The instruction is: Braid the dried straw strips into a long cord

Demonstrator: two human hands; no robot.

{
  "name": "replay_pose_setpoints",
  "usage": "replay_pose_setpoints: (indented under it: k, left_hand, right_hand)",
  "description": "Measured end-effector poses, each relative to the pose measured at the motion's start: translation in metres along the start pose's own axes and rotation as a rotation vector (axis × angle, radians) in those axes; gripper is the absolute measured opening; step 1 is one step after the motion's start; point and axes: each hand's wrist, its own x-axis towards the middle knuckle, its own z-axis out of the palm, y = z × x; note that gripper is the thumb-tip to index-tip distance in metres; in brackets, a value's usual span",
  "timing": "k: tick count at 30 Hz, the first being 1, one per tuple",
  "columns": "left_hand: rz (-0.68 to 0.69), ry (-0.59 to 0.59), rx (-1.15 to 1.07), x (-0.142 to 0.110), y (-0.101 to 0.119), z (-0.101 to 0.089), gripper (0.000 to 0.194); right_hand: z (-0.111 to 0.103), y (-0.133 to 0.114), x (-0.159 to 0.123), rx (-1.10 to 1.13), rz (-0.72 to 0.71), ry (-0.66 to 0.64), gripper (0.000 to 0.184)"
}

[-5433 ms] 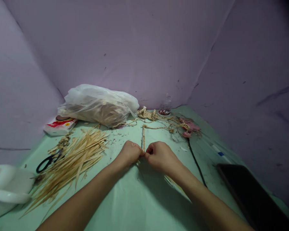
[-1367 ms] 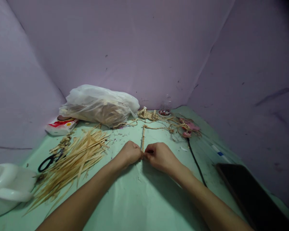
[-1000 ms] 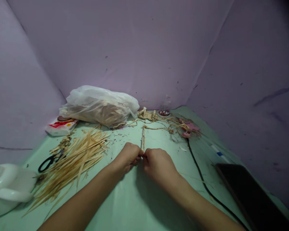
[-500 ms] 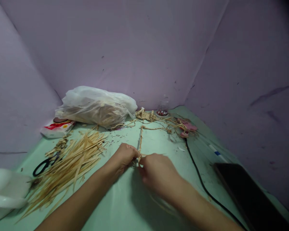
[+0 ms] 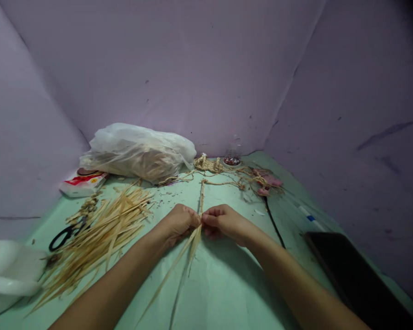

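Between my hands runs a thin braided cord of dried plant fibre (image 5: 202, 197), stretched away from me over the green tabletop. My left hand (image 5: 181, 221) is closed, pinching the cord at its near end. Fingertips of my right hand (image 5: 220, 221) pinch at the same spot from the other side, touching or nearly touching the left fingers. Loose fibre strips (image 5: 192, 247) fan out below the pinch toward me, one long strip trailing down to the left. What exactly lies between the fingertips is partly hidden.
Left lie a pile of dry strips (image 5: 106, 238), black-handled scissors (image 5: 62, 237), a white jug-like container (image 5: 12, 270) and a red-and-white box (image 5: 84, 183). Behind are a plastic bag (image 5: 137, 151), a woven piece (image 5: 208, 164) and a bead jar (image 5: 231, 160). A dark phone-like slab (image 5: 351, 275) and cable (image 5: 273, 222) lie right.
My right hand has turned and drawn up beside the left fingertips. The loose strips now hang down toward me, in plain view below the pinch. My left hand has barely moved.
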Motion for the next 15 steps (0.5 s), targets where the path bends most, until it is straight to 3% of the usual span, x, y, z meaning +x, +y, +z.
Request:
replay_pose_setpoints:
  k: [5,11,15]
  left_hand:
    - [-0.003,0.085,0.108,-0.001,0.002,0.002,0.004]
    - [0.1,0.274,0.629,-0.008,0.006,0.001,0.015]
    - [0.144,0.427,0.917,-0.025,0.011,0.01,0.017]
  right_hand:
    - [-0.001,0.011,0.01,-0.072,-0.091,0.125,0.008]
    - [0.002,0.013,0.011,-0.031,-0.041,0.089,0.006]
    - [0.006,0.011,0.008,0.043,-0.051,0.108,0.004]
